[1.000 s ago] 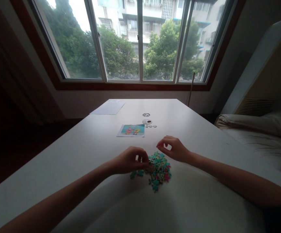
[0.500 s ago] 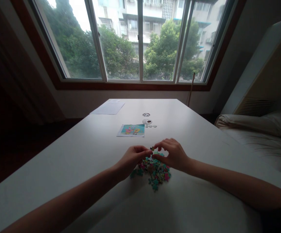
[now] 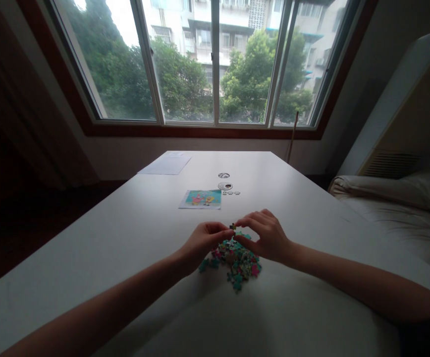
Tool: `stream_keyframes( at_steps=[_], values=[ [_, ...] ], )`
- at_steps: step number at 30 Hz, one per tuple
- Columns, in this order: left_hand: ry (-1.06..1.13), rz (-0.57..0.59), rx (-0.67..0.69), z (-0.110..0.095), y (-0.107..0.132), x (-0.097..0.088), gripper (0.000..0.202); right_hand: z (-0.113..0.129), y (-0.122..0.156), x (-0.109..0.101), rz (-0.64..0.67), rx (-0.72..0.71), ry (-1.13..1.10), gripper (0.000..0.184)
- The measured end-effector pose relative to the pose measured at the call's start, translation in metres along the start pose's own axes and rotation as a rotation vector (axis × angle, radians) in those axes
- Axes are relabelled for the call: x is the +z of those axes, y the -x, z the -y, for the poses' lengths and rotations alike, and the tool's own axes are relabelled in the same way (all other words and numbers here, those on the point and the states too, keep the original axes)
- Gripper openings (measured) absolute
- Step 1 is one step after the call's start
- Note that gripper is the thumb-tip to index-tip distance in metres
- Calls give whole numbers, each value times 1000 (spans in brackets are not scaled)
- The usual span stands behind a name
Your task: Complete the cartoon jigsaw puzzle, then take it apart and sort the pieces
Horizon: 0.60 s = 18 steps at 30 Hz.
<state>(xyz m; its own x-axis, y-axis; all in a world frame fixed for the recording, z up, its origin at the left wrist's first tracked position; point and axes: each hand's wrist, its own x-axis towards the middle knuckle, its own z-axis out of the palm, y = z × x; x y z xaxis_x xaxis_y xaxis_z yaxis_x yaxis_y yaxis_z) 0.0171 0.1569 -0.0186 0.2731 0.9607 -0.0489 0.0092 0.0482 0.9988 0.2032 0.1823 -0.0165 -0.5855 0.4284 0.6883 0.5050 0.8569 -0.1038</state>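
My left hand point(image 3: 206, 242) is closed in a pinch, with a small dark and yellow-green jigsaw piece point(image 3: 233, 226) at its fingertips. My right hand point(image 3: 265, 234) is curved beside that piece, thumb and forefinger apart; the forefinger's tip is close to the piece, and whether it touches cannot be seen. Below both hands lies a heap of jigsaw pieces point(image 3: 239, 263), mostly teal with pink, yellow and white among them. The hands cover part of its upper edge.
The white table point(image 3: 126, 238) carries a colourful cartoon picture sheet point(image 3: 203, 199) beyond my hands. Flat round items point(image 3: 225, 186) and small flat bits point(image 3: 231, 193) lie beside it. White paper point(image 3: 166, 164) is at the far left, and a pale sofa point(image 3: 397, 213) stands right.
My right forefinger has lifted slightly, widening the gap to the thumb. My left hand keeps its pinch on the jigsaw piece almost unmoved.
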Motion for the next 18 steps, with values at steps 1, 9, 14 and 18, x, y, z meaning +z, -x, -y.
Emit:
stream_keyframes(
  at_steps=[1, 9, 14, 18],
  values=[
    [-29, 2, 15, -2, 0, -1, 27, -1, 0, -1, -8, -15, 15, 21],
    [-782, 179, 480, -4, -5, -33, 13, -38, -5, -9, -152, -61, 126, 22],
    [-981, 334, 606, 9, 0, -36, 14, -69, -2, -11, -206, -72, 194, 22],
    [-1070, 411, 606, 12, 5, -29, 17, -76, 0, -11, -214, -55, 204, 23]
  ],
)
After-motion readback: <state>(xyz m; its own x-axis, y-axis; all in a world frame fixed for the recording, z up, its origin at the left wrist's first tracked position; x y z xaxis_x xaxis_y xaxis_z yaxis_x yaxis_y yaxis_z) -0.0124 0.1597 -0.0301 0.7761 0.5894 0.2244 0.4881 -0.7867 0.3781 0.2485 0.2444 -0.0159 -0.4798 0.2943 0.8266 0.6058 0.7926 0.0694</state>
